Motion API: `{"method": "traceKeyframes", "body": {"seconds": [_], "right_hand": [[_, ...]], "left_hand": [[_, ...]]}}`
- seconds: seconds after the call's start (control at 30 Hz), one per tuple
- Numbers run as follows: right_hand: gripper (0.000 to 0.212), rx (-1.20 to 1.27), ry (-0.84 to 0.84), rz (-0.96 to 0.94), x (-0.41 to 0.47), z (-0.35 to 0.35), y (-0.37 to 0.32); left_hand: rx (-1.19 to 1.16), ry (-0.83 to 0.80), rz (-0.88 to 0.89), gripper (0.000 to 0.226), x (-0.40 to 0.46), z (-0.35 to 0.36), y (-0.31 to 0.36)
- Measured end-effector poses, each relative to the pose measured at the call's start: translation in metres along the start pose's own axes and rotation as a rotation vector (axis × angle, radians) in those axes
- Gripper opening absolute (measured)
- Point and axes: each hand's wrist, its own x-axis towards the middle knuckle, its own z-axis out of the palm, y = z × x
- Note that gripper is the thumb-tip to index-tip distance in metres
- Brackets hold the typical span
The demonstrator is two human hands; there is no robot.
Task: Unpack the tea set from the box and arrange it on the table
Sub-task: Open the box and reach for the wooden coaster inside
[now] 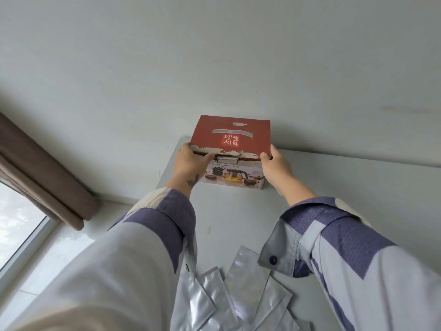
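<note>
Gripping the tea set box [230, 137]
You are clamping both hands' fingers [206, 156] on its front corners, steadying it on the desk [334, 177] for opening.

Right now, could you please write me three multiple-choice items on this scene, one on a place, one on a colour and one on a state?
1. Where does the box stand?
A. at the table's far edge, against the wall
B. on the windowsill
C. on the floor

2. What colour is the box's top?
A. green
B. red
C. black

3. What state is the box in?
A. open and emptied
B. lying on its side
C. lid still down, a hand at each front corner

Answers:
1 A: it sits on the table where that meets the wall.
2 B: the top panel is red with white characters.
3 C: the left hand and right hand grip the torn front edge, with no tea set out; silver packets lie nearer.
</note>
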Motion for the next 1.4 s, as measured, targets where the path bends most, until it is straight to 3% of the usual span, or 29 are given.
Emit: {"method": "traceKeyframes", "body": {"seconds": [0.33,0.57,0.8,0.9,1.0,1.17,1.23,1.3,1.4], "right_hand": [[0.051,0.049,0.045,0.033,-0.063,0.037,-0.010],[0.027,0.479,0.188,0.158,-0.060,0.028,-0.038],[0.031,0.507,0.318,0.287,-0.051,0.026,-0.050],[0.021,0.574,0.354,0.286,-0.044,0.029,-0.055],[0.034,0.638,0.393,0.292,-0.036,0.032,-0.063],[0.030,0.838,0.462,0.315,-0.029,0.029,-0.076],[0.035,0.972,0.436,0.251,-0.023,0.024,-0.082],[0.041,0.939,0.387,0.167,-0.014,0.020,-0.088],[0.033,0.503,0.399,0.014,0.006,0.021,-0.085]], "left_hand": [[0.082,0.021,0.057,0.059,-0.021,-0.043,-0.047],[-0.018,-0.032,0.046,0.071,-0.022,-0.047,-0.044],[0.040,-0.111,0.070,0.075,-0.009,-0.055,-0.041],[0.041,-0.136,0.063,0.078,-0.003,-0.056,-0.039],[0.025,-0.133,0.075,0.071,0.001,-0.057,-0.036],[0.009,-0.131,0.068,0.115,0.006,-0.058,-0.033],[0.107,-0.149,0.096,0.105,0.007,-0.057,-0.033],[0.290,-0.184,0.163,0.083,0.008,-0.059,-0.030],[0.429,-0.237,0.208,0.071,0.012,-0.064,-0.024]]}}
